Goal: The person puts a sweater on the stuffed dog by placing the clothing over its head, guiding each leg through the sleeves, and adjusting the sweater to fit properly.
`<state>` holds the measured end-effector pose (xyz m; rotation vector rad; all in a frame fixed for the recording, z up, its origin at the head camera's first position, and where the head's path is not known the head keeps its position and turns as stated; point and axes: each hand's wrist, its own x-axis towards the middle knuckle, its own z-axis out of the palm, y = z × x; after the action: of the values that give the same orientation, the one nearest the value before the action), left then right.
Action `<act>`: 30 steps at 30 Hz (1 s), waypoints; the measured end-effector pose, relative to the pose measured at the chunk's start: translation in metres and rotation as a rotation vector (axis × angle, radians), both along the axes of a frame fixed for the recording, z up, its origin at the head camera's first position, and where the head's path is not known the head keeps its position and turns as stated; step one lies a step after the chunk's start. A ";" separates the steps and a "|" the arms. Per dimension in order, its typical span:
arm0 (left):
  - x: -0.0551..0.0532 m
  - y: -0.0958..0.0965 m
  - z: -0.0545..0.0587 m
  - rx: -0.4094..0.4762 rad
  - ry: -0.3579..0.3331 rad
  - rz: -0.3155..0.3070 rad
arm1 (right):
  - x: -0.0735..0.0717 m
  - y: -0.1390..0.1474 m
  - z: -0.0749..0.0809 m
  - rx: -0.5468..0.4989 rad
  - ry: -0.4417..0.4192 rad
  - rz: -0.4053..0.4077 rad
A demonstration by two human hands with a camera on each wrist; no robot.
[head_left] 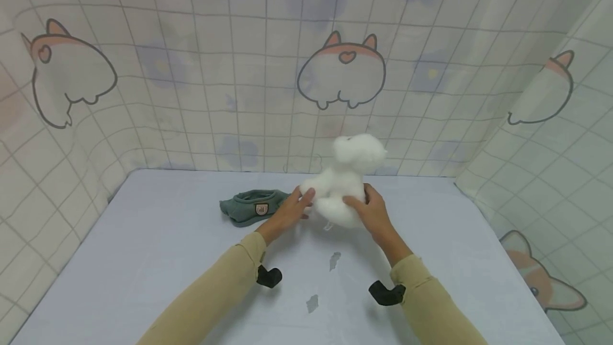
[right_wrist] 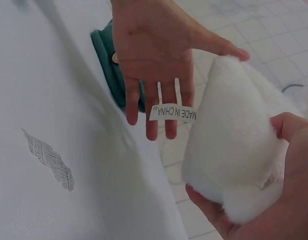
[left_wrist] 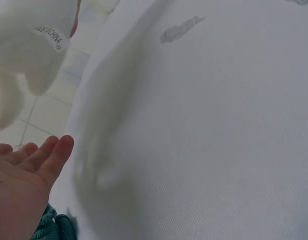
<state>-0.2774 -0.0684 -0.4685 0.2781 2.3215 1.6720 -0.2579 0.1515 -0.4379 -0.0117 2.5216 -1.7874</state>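
A white plush toy animal [head_left: 337,188] is held up over the far part of the table, its head toward the back wall. My right hand [head_left: 374,213] grips its body on the right side, thumb on one face and fingers round the other. My left hand [head_left: 289,211] is at the toy's left side with fingers straight and thumb tip at the fur. In the right wrist view a white "MADE IN CHINA" tag [right_wrist: 173,113] hangs from the plush across the left fingers. Just left of that hand lies a small teal garment [head_left: 239,211] with a badge, partly hidden behind the hand.
The white table [head_left: 158,249] has two grey worn patches, a nearer one [head_left: 312,303] and a farther one [head_left: 334,261]. A tiled-pattern curtain [head_left: 268,137] with corgi drawings encloses the back and sides. Black wrist mounts [head_left: 269,277] project below both forearms.
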 end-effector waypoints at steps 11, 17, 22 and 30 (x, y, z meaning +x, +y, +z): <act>0.001 0.003 0.007 0.322 -0.081 -0.102 | 0.000 -0.003 -0.002 -0.131 -0.001 0.079; 0.001 0.004 0.004 0.460 -0.151 -0.091 | 0.000 -0.005 -0.007 -0.185 0.009 0.121; 0.002 0.008 0.006 0.525 -0.158 -0.030 | 0.000 -0.006 -0.009 -0.184 0.053 0.162; 0.003 0.010 0.007 0.590 -0.090 0.043 | 0.001 -0.006 -0.014 -0.064 0.094 0.109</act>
<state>-0.2749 -0.0589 -0.4613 0.2563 1.7313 2.3069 -0.2573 0.1457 -0.4519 -0.2368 2.4705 -1.8663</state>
